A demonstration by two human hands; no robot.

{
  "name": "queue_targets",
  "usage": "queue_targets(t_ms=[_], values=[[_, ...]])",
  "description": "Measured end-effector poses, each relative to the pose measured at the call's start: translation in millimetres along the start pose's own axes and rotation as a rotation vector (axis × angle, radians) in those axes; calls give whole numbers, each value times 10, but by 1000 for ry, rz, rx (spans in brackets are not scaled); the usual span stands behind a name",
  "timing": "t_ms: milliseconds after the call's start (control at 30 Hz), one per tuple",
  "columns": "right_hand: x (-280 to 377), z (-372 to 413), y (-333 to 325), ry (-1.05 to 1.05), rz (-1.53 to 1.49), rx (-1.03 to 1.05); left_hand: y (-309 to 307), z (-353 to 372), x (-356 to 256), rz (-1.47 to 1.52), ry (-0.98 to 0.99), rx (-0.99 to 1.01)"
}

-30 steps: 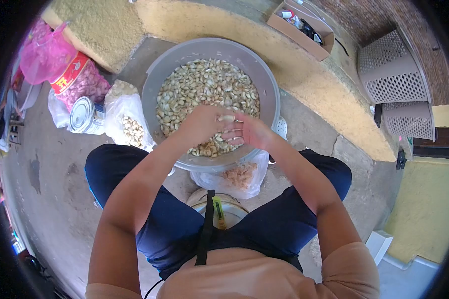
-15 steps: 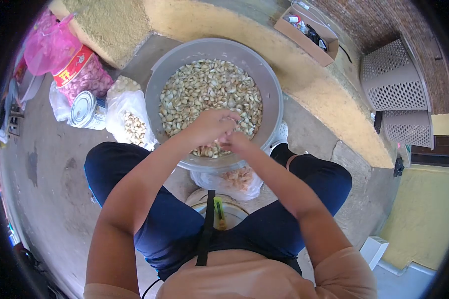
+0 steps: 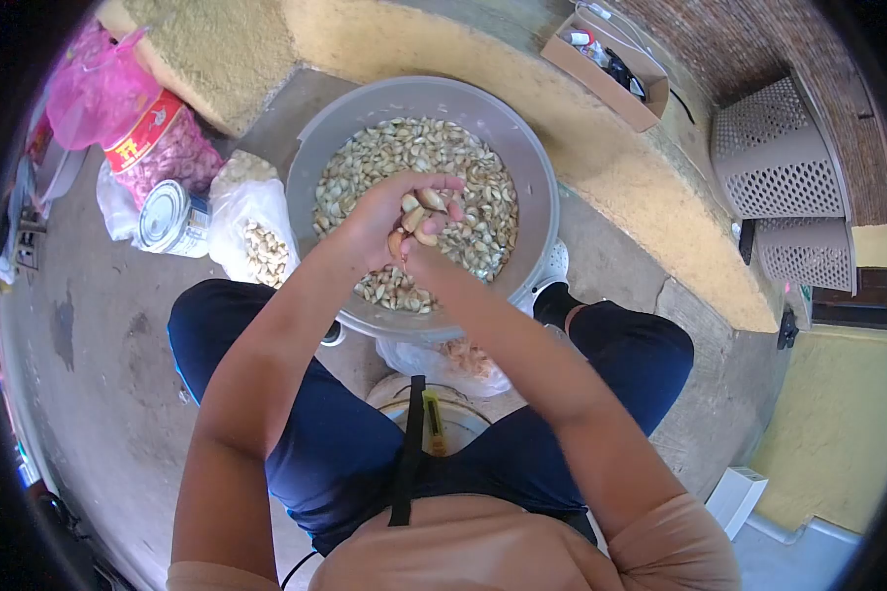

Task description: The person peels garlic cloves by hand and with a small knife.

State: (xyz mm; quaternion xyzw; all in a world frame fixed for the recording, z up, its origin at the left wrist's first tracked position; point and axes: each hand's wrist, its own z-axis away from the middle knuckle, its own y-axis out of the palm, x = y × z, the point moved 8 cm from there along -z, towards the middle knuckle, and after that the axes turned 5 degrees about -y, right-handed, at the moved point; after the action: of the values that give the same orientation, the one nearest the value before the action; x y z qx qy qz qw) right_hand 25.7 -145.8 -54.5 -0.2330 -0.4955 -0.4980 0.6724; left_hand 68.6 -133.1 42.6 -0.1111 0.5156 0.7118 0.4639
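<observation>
My left hand is cupped, palm up, over the tub. Several unpeeled garlic cloves lie in its palm and against its fingers. At the heel of that palm, my right hand meets it, fingertips closed at a reddish-brown clove; its fingers are partly hidden. Below both hands stands a big round grey tub, its bottom covered with loose garlic cloves.
A clear bag of peelings lies at the tub's near side. Between my legs, a yellow cutter rests on a bucket. To the left are a bag of cloves, a can and a pink net sack.
My left hand has turned palm up and opened out, showing the garlic cloves in it. My right hand has shifted left, towards the left hand's heel.
</observation>
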Motion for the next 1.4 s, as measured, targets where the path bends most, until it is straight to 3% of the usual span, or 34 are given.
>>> queue_targets(t_ms=[167, 267, 367, 467, 567, 700, 800, 867, 1067, 1167, 1267, 1400], values=[[508, 128, -507, -123, 82, -61, 14, 6, 15, -27, 43, 43], [1003, 327, -602, -363, 163, 11, 36, 11, 25, -134, 30, -51], [1526, 734, -394, -776, 830, 5, 1, -34, 62, -196, 9, -86], [1535, 857, -351, -890, 946, -5, 58, -29, 62, -282, 16, -98], [1402, 763, -355, -747, 939, 40, 153, 18, 62, -395, 38, -158], [1350, 652, -421, -713, 959, 72, 176, 18, 41, -537, 43, -204], [1393, 634, -477, -719, 970, 75, 77, -49, 67, -816, 65, -228], [1436, 648, -464, -711, 939, 72, 29, -67, 112, -787, 41, -217], [1024, 426, -594, -405, 691, 130, -140, -99, 341, -647, -7, -234], [856, 331, -620, -283, 931, 226, -154, -133, 363, -635, 9, -252], [744, 296, -599, -93, 890, 350, -209, -231, 404, -572, -19, -214], [724, 337, -560, -6, 814, 424, -119, -196, 434, -526, -78, -183]])
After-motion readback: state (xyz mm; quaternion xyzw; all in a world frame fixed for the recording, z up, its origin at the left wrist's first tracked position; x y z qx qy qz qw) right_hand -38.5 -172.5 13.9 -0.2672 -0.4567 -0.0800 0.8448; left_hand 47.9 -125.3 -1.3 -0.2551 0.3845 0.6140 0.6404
